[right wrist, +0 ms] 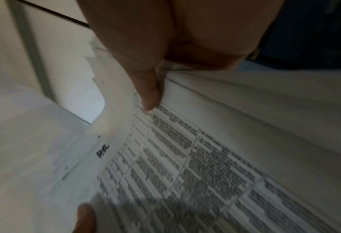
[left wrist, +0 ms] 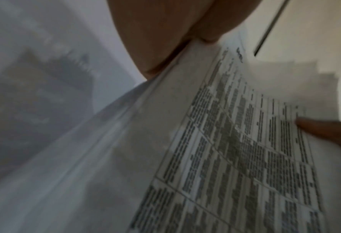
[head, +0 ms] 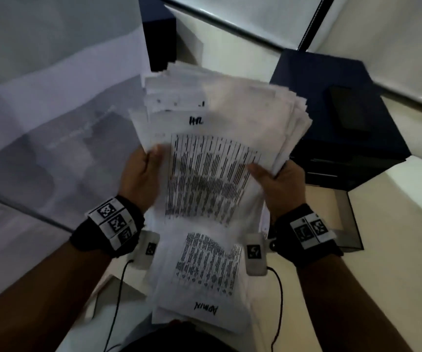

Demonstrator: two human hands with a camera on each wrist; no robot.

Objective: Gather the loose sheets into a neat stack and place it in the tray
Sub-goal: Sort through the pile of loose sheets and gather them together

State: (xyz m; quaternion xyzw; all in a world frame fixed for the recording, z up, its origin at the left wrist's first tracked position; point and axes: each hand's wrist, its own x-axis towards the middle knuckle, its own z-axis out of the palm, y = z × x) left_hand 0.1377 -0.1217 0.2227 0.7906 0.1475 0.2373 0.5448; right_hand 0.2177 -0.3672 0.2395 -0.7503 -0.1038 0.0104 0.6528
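Printed sheets lie nearest the camera in the head view, low in the frame between the two forearms; the top one carries a table of text and the handwritten word "ADMIN".

Above them, both hands hold a thick bundle of sheets. The top page shows a printed table and a handwritten mark near its far end.

Left hand: grasping the bundle at its left edge. The thumb lies on the top page; the fingers pass underneath and are hidden. The left wrist view shows the thumb pressed on the page edge.

Right hand: grasping the bundle at its right edge. The thumb lies on the printed table; the fingers are hidden beneath. The right wrist view confirms the thumb tip on the page.

Edges: the bundle is not squared. Page ends fan out in steps at the far end and along the right side.

Surroundings: a dark blue box stands just right of the bundle on the pale bench. A dark open tray sits near the right wrist. A second dark blue box stands beyond the bundle. Large pale paper covers the bench at left.
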